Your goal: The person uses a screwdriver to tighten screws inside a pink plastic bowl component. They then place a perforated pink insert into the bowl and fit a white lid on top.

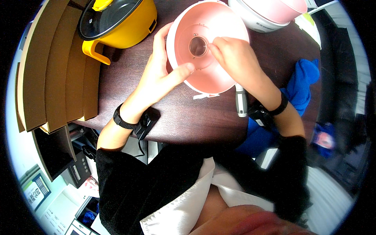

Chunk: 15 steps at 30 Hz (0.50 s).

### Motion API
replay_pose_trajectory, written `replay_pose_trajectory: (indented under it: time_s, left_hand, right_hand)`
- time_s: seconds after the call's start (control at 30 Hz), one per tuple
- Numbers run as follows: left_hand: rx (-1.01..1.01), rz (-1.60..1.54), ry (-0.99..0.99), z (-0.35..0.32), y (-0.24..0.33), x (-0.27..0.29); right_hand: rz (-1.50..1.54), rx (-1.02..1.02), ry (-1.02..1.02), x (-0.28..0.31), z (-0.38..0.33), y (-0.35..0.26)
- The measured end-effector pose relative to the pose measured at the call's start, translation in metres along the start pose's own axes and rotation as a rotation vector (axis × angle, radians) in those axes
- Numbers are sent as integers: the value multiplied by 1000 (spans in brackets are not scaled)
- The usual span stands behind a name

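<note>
A pink, round, hollow appliance shell (182, 37) with a white outer wall stands tilted on the dark table, its open side toward me. My left hand (160, 74) grips its left rim, thumb inside and fingers along the outer wall. My right hand (235, 58) reaches inside with thumb and forefinger pinched at the edge of the round central hole (198, 46). Whatever those fingers hold, if anything, is too small or hidden to make out. Below the shell's right side lies a grey-and-white tool handle (241, 103), its upper end hidden.
A yellow pot (135, 29) with a black interior stands at the far left, beside upright cardboard partitions (55, 66). Another white-and-pink appliance (258, 21) sits at the far right. A blue cloth (303, 80) lies at the right of the wood-grained table (176, 117).
</note>
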<state>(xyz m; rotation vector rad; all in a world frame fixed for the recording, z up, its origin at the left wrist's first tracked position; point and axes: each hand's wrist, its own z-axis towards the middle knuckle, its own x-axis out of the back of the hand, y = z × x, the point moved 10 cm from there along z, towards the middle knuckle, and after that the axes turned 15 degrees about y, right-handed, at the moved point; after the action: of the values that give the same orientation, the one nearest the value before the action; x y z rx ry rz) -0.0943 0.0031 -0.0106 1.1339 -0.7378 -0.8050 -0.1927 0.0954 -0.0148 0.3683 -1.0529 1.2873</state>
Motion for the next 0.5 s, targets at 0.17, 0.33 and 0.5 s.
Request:
replay_pose_trajectory:
  time_s: [0.17, 0.33, 0.5]
  left_hand:
    - [14, -17, -4, -1, 1, 0]
    - [-7, 21, -29, -1, 0, 1]
    - [-18, 37, -34, -2, 3, 0]
  right_hand:
    - [15, 28, 13, 4, 1, -6]
    - [38, 23, 7, 3, 1, -5]
    - [44, 18, 2, 7, 0, -8]
